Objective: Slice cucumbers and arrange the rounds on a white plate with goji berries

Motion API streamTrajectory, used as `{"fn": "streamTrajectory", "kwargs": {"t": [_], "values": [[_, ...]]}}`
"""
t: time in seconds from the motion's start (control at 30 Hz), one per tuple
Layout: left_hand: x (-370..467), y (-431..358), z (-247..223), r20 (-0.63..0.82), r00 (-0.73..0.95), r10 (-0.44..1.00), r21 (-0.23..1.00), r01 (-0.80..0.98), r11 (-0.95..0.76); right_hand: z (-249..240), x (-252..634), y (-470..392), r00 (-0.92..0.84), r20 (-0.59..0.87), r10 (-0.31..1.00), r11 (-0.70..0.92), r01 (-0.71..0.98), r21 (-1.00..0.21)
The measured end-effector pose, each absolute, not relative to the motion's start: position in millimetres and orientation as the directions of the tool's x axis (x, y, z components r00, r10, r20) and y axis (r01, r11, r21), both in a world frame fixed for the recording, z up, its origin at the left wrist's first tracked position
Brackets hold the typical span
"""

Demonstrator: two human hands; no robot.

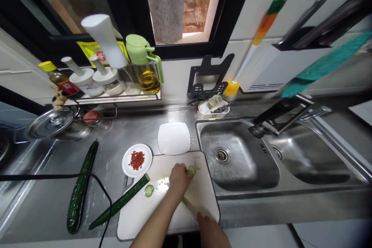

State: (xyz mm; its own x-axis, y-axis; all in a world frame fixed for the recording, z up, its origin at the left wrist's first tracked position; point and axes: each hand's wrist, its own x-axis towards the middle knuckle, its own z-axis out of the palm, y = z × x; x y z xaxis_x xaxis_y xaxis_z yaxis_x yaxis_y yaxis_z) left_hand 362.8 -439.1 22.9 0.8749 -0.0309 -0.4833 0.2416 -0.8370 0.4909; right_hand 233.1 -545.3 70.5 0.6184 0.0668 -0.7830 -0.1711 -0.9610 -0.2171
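Observation:
My left hand [179,179] is closed over a short piece of cucumber [191,170] on the white cutting board [130,223]; the cut end shows beyond its fingertips. At the board's near edge, my right hand [209,229] is wrapped round the handle of a knife [189,206], whose blade lies low and points toward the left hand. A thin cucumber slice [198,165] rests just past the held piece. To the left are a cut end piece [149,190] and a long cucumber length [122,201] that partly overhangs the board.
A plate of red goji berries [137,160] and a white square plate [174,138] stand behind the board. A whole cucumber [83,190] lies left, crossed by a black cable [100,184]. The double sink [238,155] is right; an oil bottle [147,73] stands on a rack.

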Motion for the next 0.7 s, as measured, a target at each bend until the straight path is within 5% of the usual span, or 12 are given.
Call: {"fn": "streamTrajectory", "kwargs": {"t": [0.7], "values": [[352.2,-433.2,15.3,-0.426,0.901,-0.083,0.714,0.279,-0.642,69.7,233.7,-546.4,0.613,-0.786,0.084,-0.957,-0.17,-0.235]]}}
